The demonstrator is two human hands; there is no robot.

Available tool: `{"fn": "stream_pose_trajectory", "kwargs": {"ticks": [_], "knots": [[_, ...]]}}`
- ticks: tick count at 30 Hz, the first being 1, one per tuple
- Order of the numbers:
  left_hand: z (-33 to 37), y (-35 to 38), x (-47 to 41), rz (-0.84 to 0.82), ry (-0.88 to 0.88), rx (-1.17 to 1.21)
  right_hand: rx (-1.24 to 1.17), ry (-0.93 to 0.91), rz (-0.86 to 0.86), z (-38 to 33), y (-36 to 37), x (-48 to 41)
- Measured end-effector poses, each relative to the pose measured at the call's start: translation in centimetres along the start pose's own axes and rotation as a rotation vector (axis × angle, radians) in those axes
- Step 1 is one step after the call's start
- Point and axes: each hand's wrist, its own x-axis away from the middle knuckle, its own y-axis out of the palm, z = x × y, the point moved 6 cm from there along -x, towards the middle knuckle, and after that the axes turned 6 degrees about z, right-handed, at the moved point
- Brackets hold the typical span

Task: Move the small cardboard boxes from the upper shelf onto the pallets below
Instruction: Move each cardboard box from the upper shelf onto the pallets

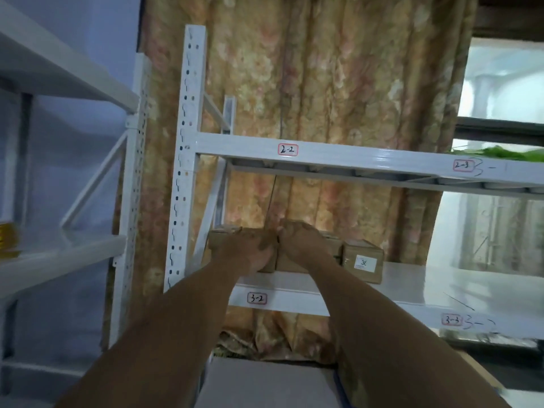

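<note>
Flowered curtain (323, 83) behind white shelf (441, 278). Left hand (250, 253) and right hand (300, 241) touching, fingers (266, 245) curled over small cardboard boxes (223, 240), probably gripping. Labelled box (363, 256) just beside, nearer right hand.

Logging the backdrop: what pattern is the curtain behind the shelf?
Faded floral curtain, gold and pink; head view shows it best.

Light is dim and soft, bluish on the left wall (73, 172). The window (500, 83) at right blows out to white, and glare streaks the shelf beam (368, 159). Everything is slightly blurred; the left hand (250, 254) and right hand (303, 245) smear into the shaded boxes (363, 257). The posts (188, 142) bow towards the edges.
</note>
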Motion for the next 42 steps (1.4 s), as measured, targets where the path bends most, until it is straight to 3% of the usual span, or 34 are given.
{"fn": "stream_pose_trajectory", "kwargs": {"ticks": [7,14,20,26,35,42], "knots": [[3.5,0.8,-3.7,-0.037,0.155,-0.03,0.055,0.154,0.057,3.5,0.1,-3.9],[4.7,3.5,-7.2,-0.109,0.12,0.066,0.129,0.217,0.057,6.3,2.6,-6.3],[4.4,6.1,-9.7,-0.123,0.028,0.337,0.019,0.234,0.11,6.2,3.5,-8.0],[3.4,7.6,-11.4,0.055,0.024,0.583,-0.281,0.333,0.259,6.6,3.1,-8.3],[5.3,0.7,-5.1,0.113,-0.06,0.597,-0.797,0.471,0.434,7.4,2.3,-6.3],[5.5,-0.1,-2.4,0.222,-0.19,0.902,-1.097,0.522,0.371,7.7,2.4,-4.6]]}}
